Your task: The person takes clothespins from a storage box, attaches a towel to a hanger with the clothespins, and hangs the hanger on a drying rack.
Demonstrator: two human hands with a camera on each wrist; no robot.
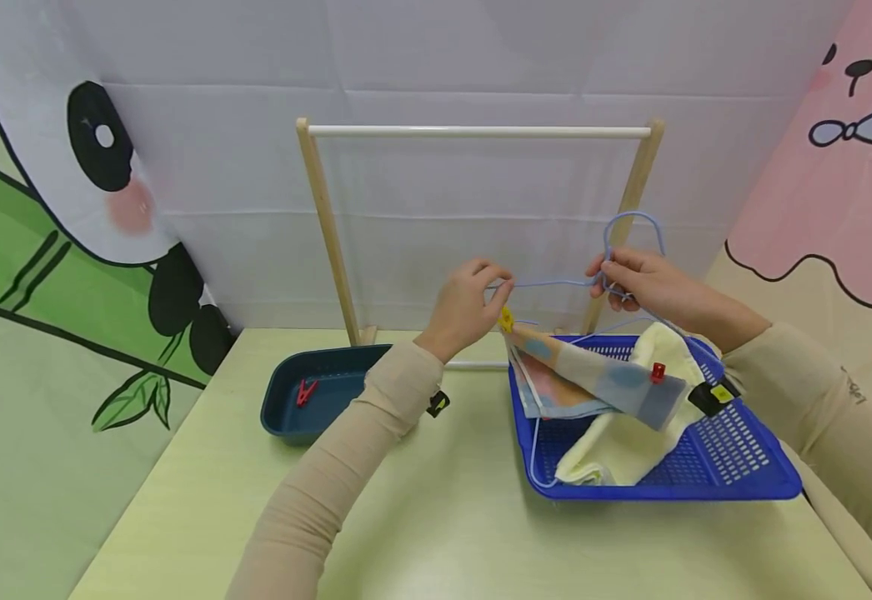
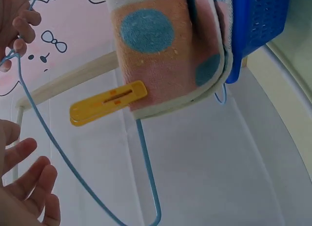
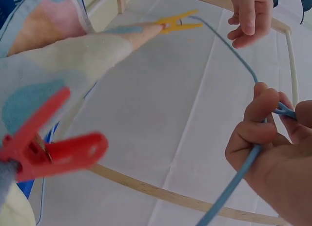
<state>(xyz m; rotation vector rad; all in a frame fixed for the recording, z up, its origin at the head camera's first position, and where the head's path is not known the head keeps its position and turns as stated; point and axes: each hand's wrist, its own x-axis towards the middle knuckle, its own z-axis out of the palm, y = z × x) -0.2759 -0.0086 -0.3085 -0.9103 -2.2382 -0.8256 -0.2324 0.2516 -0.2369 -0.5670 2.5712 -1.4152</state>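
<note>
My right hand (image 1: 649, 283) grips a blue wire hanger (image 1: 556, 283) just below its hook. From the hanger's lower bar hangs a folded towel (image 1: 578, 367) with pastel patches. At one end a yellow clothespin (image 2: 108, 103) clips it, at the other a red clothespin (image 3: 53, 143). My left hand (image 1: 469, 300) is beside the hanger's left end, above the yellow clothespin. Its fingers (image 2: 41, 179) are spread and loosely bent, apart from the wire in the left wrist view. The towel hangs over a blue basket (image 1: 669, 493).
A pale yellow cloth (image 1: 608, 450) and another blue hanger (image 1: 535, 467) lie in the basket. At left, a dark teal tray (image 1: 274, 417) holds a red clothespin (image 1: 305, 392). Behind stands a wooden rack with a white rail (image 1: 481, 132).
</note>
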